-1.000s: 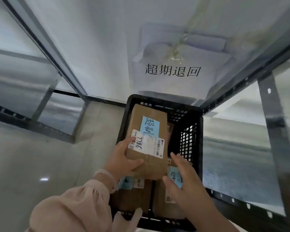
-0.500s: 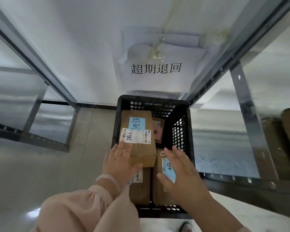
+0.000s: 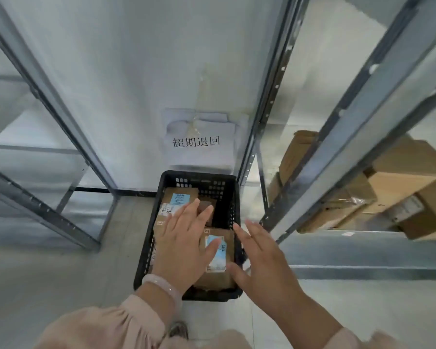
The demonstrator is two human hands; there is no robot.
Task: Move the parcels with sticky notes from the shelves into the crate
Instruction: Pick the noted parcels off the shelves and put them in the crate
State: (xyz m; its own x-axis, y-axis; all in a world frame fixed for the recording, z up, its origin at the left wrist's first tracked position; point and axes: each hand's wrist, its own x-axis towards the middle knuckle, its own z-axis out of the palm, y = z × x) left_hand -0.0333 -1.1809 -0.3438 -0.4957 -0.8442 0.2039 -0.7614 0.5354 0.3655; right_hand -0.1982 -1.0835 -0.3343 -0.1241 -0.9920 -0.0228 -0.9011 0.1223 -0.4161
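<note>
- A black plastic lattice crate [image 3: 196, 174] is sitting on the pale floor against the wall, between grey metal shelf frames [image 3: 271, 102]. Plain brown cardboard boxes [image 3: 398, 182] are lying on the right-hand shelf.
- Two brown cardboard parcels with blue sticky notes are lying inside the crate: a far parcel [image 3: 179, 191] and a near parcel [image 3: 212, 279].
- The left hand [image 3: 181, 238], wearing a pale bracelet [image 3: 161, 285], is lying flat over the parcels, its fingers straight and released.
- The right hand [image 3: 264, 258] is spreading open above the crate's right rim, grasping nothing.
- A white paper sign [image 3: 199, 147] on the wall is reading "超期退回".

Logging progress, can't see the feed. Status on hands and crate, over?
Left hand and right hand open, above crate. Far parcel and near parcel, blue-noted, inside. Nothing blocking; shelf boxes at right.
</note>
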